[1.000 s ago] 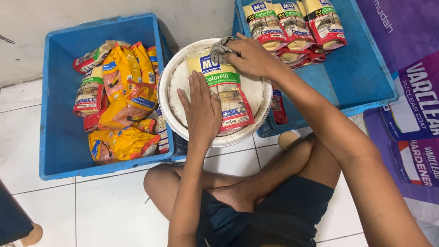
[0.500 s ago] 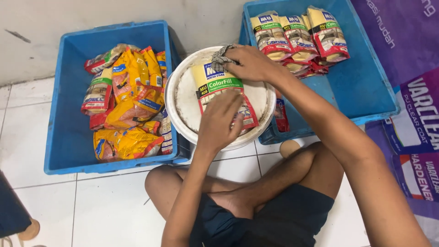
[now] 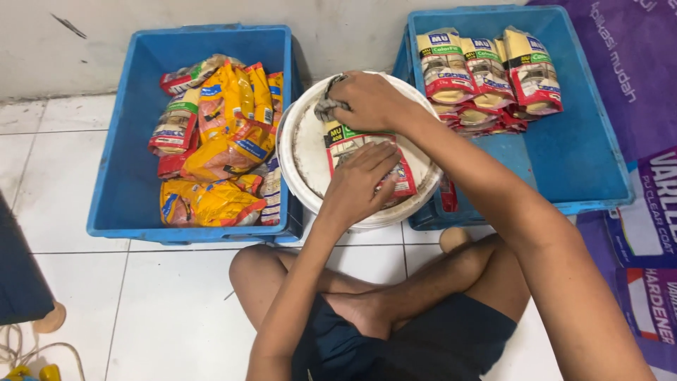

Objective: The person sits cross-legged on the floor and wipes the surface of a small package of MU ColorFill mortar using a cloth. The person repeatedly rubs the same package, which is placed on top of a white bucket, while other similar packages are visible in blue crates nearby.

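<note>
While I am sitting cross-legged on the white tile floor [image 3: 162, 310], my left hand [image 3: 360, 185] is pressing down on a packet [image 3: 352, 144] that is lying flat on the white bucket lid [image 3: 303, 152]. My left fingers are spread out flat on the packet, not curled around it. Half a second ago this hand was lower on the packet, and now it is sliding up toward twelve o'clock, so it is covering more of the packet. A second ago the whole front of the packet was showing, and now I am seeing only its green top and a bit of its red edge at three o'clock.

My right hand [image 3: 370, 99] is staying at the twelve o'clock edge of the lid. Its fingers are clenched around a grey rag [image 3: 328, 106], just like before, and the rag is touching the top end of the packet.

At nine o'clock from the lid, the blue crate [image 3: 120, 176] is holding a pile of yellow packets [image 3: 218, 141]. At two o'clock, the other blue crate [image 3: 585, 162] is holding a neat row of packets [image 3: 486, 70]. Both piles are looking the same as before. Purple sacks [image 3: 635, 77] are lying at three o'clock, beside that crate.
</note>
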